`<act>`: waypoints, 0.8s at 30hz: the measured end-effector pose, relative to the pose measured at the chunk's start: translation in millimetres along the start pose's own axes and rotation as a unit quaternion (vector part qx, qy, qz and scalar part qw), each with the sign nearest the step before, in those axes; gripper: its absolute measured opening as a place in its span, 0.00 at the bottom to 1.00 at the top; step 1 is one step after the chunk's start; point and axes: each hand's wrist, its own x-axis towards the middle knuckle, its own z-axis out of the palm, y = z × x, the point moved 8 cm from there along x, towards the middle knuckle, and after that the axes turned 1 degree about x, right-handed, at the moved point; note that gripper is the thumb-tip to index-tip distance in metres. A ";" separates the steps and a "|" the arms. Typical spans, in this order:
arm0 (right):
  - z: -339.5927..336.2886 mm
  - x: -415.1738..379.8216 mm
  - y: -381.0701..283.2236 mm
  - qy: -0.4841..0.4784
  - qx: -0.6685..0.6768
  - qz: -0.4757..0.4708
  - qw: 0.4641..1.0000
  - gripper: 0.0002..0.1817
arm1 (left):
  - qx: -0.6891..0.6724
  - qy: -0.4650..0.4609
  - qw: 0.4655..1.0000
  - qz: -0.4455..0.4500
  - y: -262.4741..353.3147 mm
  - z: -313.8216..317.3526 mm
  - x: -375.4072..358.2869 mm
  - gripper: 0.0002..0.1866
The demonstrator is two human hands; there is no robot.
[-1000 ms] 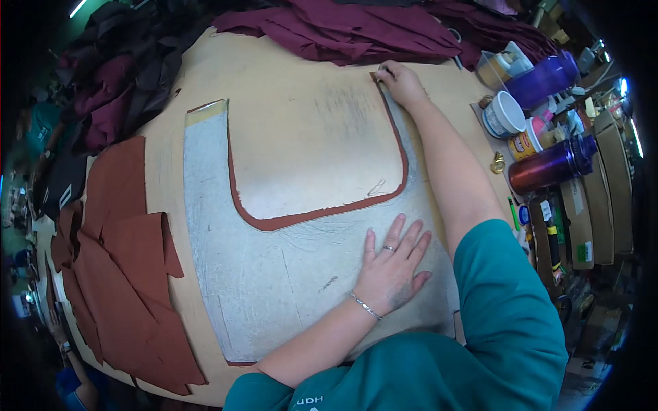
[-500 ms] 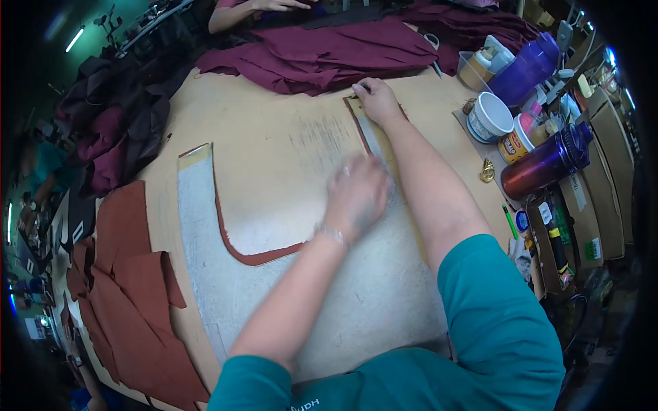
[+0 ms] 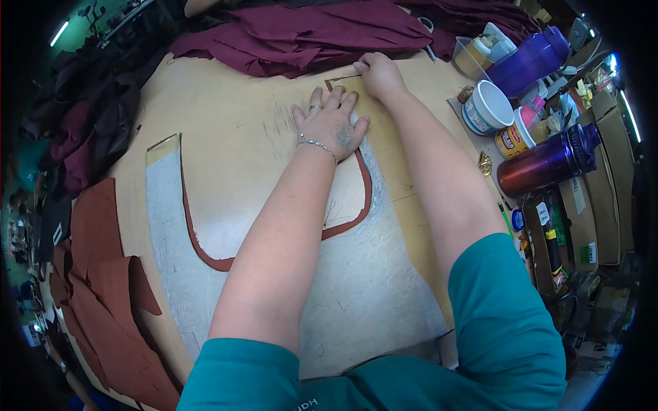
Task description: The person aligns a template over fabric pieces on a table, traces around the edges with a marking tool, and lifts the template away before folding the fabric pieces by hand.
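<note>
A large grey U-shaped pattern piece (image 3: 343,288) with yellowish edges lies flat on the table, and rust-brown fabric (image 3: 363,205) shows as a narrow border along its inner curve. My left hand (image 3: 332,129), wearing a ring and a bracelet, rests palm down with fingers spread near the far end of the right arm of the U. Just beyond it, my right hand (image 3: 384,79) is closed at the far end of that arm, thumb and fingers together. Whatever those fingertips pinch is too small to make out.
Maroon cloth (image 3: 308,38) is heaped along the far edge. More rust-brown fabric (image 3: 103,274) lies folded at left, near dark cloth (image 3: 103,103). On the right stand a white tub (image 3: 488,108), a purple-red bottle (image 3: 545,164), a purple bottle (image 3: 528,65) and scissors (image 3: 426,26).
My left hand has moved away from me along the right arm of the U and now lies flat. My right hand stays at the far end. The whole view has shifted slightly.
</note>
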 end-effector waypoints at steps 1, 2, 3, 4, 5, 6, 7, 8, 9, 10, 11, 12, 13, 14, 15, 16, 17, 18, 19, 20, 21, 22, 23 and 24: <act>5.6 -0.2 -4.2 -0.004 0.010 -0.005 1.000 0.13 | -0.001 -0.005 1.000 -0.001 0.8 0.5 -1.1 0.29; 15.3 0.1 -11.8 -0.008 0.020 -0.010 1.000 0.13 | -0.002 -0.010 1.000 -0.002 1.4 1.0 -2.4 0.29; 20.7 0.4 -18.2 -0.010 0.030 -0.016 0.999 0.13 | -0.003 -0.013 1.000 -0.003 1.4 0.1 -2.2 0.29; 20.1 0.6 -21.8 -0.004 0.014 -0.021 1.000 0.14 | -0.003 -0.013 1.000 -0.004 1.2 -1.4 -1.1 0.29; 19.6 0.1 -25.3 0.002 -0.001 -0.026 1.000 0.14 | -0.007 -0.007 1.000 -0.005 0.8 -3.1 -0.4 0.29; 20.0 -1.5 -27.0 0.008 -0.015 -0.031 0.999 0.14 | -0.012 -0.003 1.000 -0.005 0.3 -3.5 -0.6 0.29; 19.4 -4.5 -26.2 0.013 -0.031 -0.032 0.999 0.14 | -0.016 -0.001 1.000 -0.004 0.7 -2.5 -1.8 0.29; 9.2 -6.5 -23.9 0.001 -0.089 -0.083 0.993 0.14 | -0.011 -0.004 1.000 -0.002 1.5 -1.0 -2.4 0.29; -1.5 -5.8 -10.5 0.018 -0.091 -0.047 0.995 0.13 | -0.006 -0.005 1.000 -0.001 1.9 -0.7 -2.1 0.29; -10.0 -5.5 1.0 0.035 -0.093 -0.012 0.995 0.13 | -0.001 -0.006 1.000 0.000 1.5 -0.3 -1.5 0.29; -15.6 -6.4 11.5 0.048 -0.094 0.023 0.994 0.13 | -0.001 -0.004 1.000 0.003 1.1 0.1 -0.9 0.30; -19.5 -5.5 10.1 0.083 -0.109 -0.004 0.991 0.13 | -0.001 -0.003 1.000 0.005 0.6 0.6 -0.9 0.30; -22.1 -6.6 19.3 0.088 -0.057 0.014 0.994 0.13 | 0.000 -0.002 1.000 0.007 0.8 0.7 -0.9 0.31; -26.4 -7.3 28.9 0.095 -0.004 0.032 0.995 0.13 | 0.002 -0.002 1.000 0.009 1.5 0.7 -1.3 0.33; -30.7 -8.6 36.7 0.103 0.049 0.049 0.992 0.14 | 0.004 -0.002 1.000 0.010 2.1 -0.7 -1.9 0.34; -34.0 -11.4 44.6 0.112 0.089 0.055 0.988 0.14 | 0.005 -0.002 1.000 0.010 2.2 -1.8 -2.6 0.36; -35.6 -16.4 54.4 0.120 0.128 0.062 0.983 0.14 | 0.007 -0.002 1.000 0.008 2.1 -2.4 -3.1 0.38; -36.0 -21.3 62.1 0.128 0.166 0.070 0.975 0.14 | 0.008 -0.003 1.000 0.008 3.1 -3.4 -3.2 0.39; -33.1 -23.1 62.4 0.127 0.148 0.054 0.979 0.14 | 0.009 -0.004 1.000 0.009 5.3 -3.9 -3.7 0.40; -29.3 -22.6 60.7 0.130 0.131 0.039 0.982 0.13 | 0.011 -0.012 1.000 0.008 7.1 -3.6 -4.2 0.41; -29.2 -21.8 54.4 0.133 0.115 0.023 0.984 0.13 | 0.015 -0.018 1.000 0.007 8.0 -4.8 -5.0 0.41; -29.0 -21.5 49.0 0.129 0.110 0.008 0.985 0.13 | 0.019 -0.023 1.000 0.006 7.7 -6.9 -5.2 0.42; -28.4 -22.8 43.7 0.124 0.105 -0.007 0.987 0.13 | 0.015 -0.039 0.999 0.003 6.8 -7.3 -5.3 0.41; -28.8 -25.2 40.1 0.119 0.098 -0.021 0.988 0.12 | 0.008 -0.056 0.998 0.000 7.0 -8.7 -5.7 0.41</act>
